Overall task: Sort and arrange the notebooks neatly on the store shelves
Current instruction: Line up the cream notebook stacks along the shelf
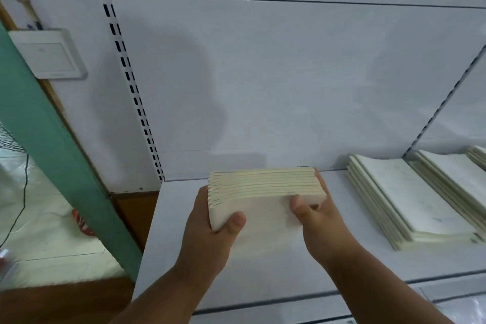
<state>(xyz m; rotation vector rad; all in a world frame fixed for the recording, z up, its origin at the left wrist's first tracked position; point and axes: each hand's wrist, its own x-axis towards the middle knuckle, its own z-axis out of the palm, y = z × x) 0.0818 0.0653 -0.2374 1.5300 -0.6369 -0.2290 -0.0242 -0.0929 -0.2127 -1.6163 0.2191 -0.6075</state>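
Both hands grip one thick bundle of cream paper notebooks (265,192) above the white metal shelf (263,271): left hand (210,234) at its left end, right hand (320,223) at its right. Two flat cream notebook stacks (410,200) lie further right.

Both forearms enter from the bottom edge, bare, angled up and inward toward each other. Left hand (210,234): wrist straight, thumb (236,221) curled over the near face of a cream-white stack of thin paper notebooks (263,192), remaining fingers hidden behind its left end. Right hand (320,223): thumb pressed on the stack's near face, fingers wrapped round the right end, mostly hidden. Both hands grip firmly, palms facing each other.
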